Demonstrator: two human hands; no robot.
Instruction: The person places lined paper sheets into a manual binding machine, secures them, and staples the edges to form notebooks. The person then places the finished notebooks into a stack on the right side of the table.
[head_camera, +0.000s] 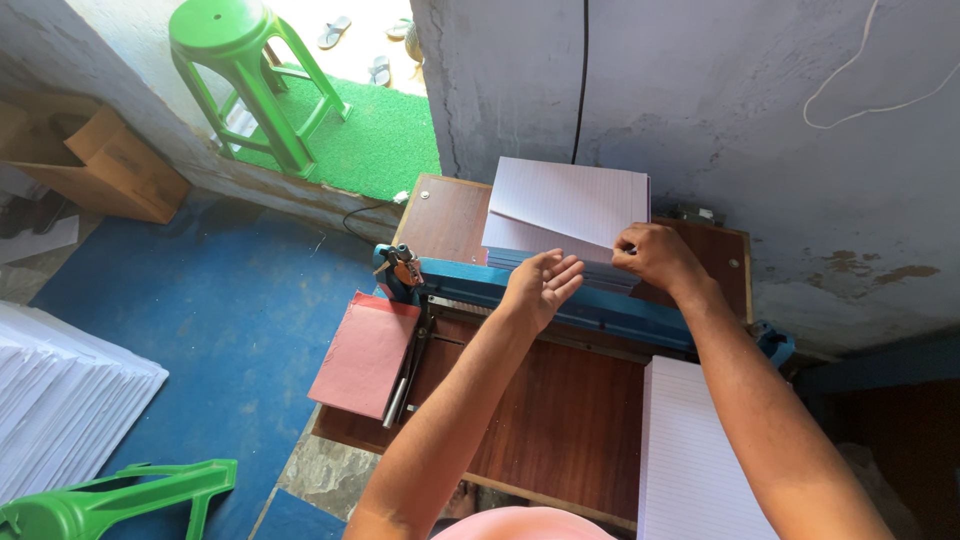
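Note:
A stack of white ruled paper sheets (575, 205) rests on the far side of a wooden machine table (560, 400), behind a blue metal bar (560, 295). My right hand (655, 255) pinches the near edge of the top sheets, lifting them slightly. Just in front of the stack, over the blue bar, my left hand (542, 283) hovers with its fingers apart and holds nothing. A second stack of ruled paper (690, 450) lies on the table at the near right.
A red cover board (365, 352) leans off the table's left side. On the blue floor (220, 310) lie fanned white paper piles (60, 400) at the left. Also in view: a green stool (250, 70), a tipped green stool (120, 495), a cardboard box (100, 160), and a grey wall (720, 100).

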